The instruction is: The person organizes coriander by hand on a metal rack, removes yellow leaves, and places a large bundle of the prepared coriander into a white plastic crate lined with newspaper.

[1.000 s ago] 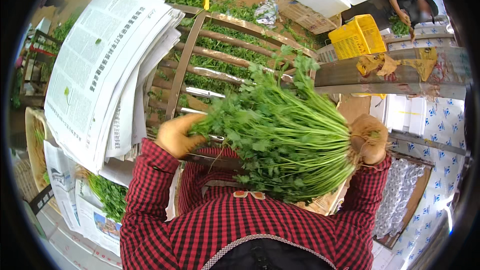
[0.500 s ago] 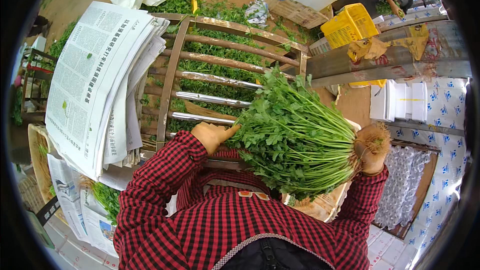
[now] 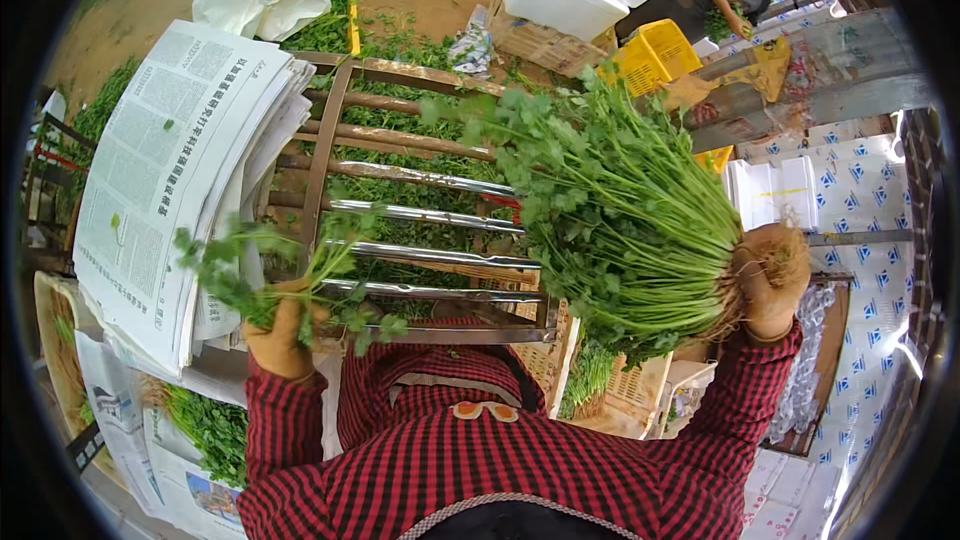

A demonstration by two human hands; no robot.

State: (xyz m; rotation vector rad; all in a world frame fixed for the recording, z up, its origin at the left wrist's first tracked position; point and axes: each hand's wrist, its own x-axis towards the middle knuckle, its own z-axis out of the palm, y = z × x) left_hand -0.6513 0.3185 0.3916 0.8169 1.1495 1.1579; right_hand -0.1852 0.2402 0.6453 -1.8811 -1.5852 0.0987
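head view: the right hand (image 3: 765, 290) held a large leafy bunch (image 3: 630, 210) at its root end, overlapping the right end of the slatted metal rack (image 3: 328, 140) in view. right grip closed around the stem bases; pale roots (image 3: 790, 252) stuck out past it, leaves fanned leftward. holding there probably kept the stems gathered and the foliage uncrushed. left grip closed on a few loose sprigs (image 3: 325, 272); the left hand (image 3: 285, 338) was well apart from the bunch, near the newspaper stack (image 3: 150, 190). leaves spread freely above that hand, presumably because only the stems were pinched. newspapers lay at the rack's left end, seemingly for easy reach. loose greens (image 3: 410, 222) showed between the bars, whose gaps would likely let scraps drop.
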